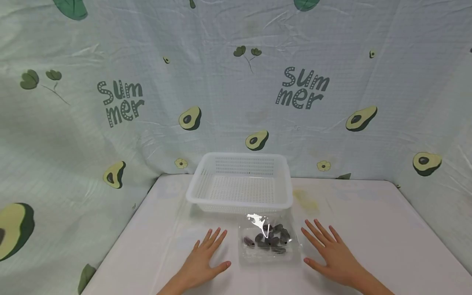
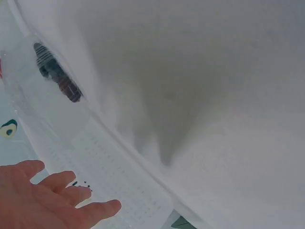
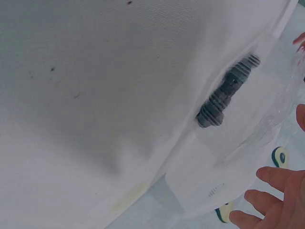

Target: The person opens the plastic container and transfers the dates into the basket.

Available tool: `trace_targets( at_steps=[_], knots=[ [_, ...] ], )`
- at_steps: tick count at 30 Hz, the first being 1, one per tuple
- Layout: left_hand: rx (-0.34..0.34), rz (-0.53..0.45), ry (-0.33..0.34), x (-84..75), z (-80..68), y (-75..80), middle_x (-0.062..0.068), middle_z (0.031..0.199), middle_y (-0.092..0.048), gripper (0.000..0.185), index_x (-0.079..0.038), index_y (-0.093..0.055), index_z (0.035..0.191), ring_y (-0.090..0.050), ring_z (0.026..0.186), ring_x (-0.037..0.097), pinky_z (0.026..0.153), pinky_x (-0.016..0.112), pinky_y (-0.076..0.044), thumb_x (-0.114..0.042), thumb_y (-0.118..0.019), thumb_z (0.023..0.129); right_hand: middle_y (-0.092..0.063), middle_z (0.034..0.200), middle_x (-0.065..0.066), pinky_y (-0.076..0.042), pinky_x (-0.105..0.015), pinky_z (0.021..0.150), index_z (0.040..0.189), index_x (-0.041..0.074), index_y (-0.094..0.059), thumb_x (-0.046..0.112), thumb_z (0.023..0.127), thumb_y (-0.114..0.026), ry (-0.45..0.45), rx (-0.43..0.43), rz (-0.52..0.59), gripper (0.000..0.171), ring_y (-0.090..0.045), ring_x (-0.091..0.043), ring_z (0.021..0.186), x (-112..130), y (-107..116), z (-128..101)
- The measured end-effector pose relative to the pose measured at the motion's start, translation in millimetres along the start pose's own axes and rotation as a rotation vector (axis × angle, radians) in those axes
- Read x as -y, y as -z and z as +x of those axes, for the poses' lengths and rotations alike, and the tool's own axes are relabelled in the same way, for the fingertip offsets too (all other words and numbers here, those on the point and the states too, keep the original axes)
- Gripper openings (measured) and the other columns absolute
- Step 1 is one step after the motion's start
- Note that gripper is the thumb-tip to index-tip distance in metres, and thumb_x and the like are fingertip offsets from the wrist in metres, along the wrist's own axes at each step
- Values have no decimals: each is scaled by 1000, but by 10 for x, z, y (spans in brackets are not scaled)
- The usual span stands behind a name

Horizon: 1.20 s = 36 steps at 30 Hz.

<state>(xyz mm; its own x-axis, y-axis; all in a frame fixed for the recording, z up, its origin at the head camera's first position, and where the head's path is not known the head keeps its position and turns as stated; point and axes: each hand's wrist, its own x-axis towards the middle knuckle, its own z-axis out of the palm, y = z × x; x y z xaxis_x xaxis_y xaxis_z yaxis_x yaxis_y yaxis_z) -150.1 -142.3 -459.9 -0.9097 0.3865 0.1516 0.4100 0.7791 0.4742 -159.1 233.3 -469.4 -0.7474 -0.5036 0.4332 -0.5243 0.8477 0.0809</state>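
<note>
A clear plastic bag (image 1: 268, 241) of dark ridged pieces (image 1: 271, 237) lies on the white table (image 1: 387, 229) between my two hands. My left hand (image 1: 204, 262) rests flat on the table to the bag's left, fingers straight and spread. To the bag's right my right hand (image 1: 332, 252) lies flat the same way, holding nothing. Just behind the bag stands an empty white perforated basket (image 1: 241, 182). In the left wrist view the fingers (image 2: 52, 200) show at the bottom left with the dark pieces (image 2: 57, 74) beyond. The right wrist view has the dark pieces (image 3: 226, 93) and my fingertips (image 3: 276, 191).
A pale cloth backdrop (image 1: 236, 82) printed with avocados and the word "summer" closes in the back and both sides of the table. A yellowish stain (image 1: 306, 198) marks the tabletop right of the basket. Bare tabletop stretches to the right.
</note>
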Motion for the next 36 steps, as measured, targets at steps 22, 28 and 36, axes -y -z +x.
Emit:
trace_targets(
  at_steps=[22,28,36],
  knots=[
    [245,-991,280,-305,109,-50,29,138,-29,65,2,-18,140,-33,125,43,97,53,-34,-33,-45,92,-42,138,-6,6,-24,112,131,13,-44,34,71,-70,185,-157,143,69,-42,-25,123,412,-38,288],
    [215,-1263,411,-298,111,-102,29,135,-35,67,4,-11,139,-42,123,36,98,46,-37,-32,-43,92,-44,136,-5,4,-20,111,127,10,-49,28,71,-71,193,-161,212,63,-46,-28,118,544,-54,363],
    [208,-1346,456,-264,97,-199,28,131,-41,65,6,-15,137,-55,109,35,86,45,-46,-35,-40,92,-50,130,-7,4,-14,108,127,11,-49,26,70,-72,175,-131,254,63,-47,-26,117,728,-88,460]
  ],
)
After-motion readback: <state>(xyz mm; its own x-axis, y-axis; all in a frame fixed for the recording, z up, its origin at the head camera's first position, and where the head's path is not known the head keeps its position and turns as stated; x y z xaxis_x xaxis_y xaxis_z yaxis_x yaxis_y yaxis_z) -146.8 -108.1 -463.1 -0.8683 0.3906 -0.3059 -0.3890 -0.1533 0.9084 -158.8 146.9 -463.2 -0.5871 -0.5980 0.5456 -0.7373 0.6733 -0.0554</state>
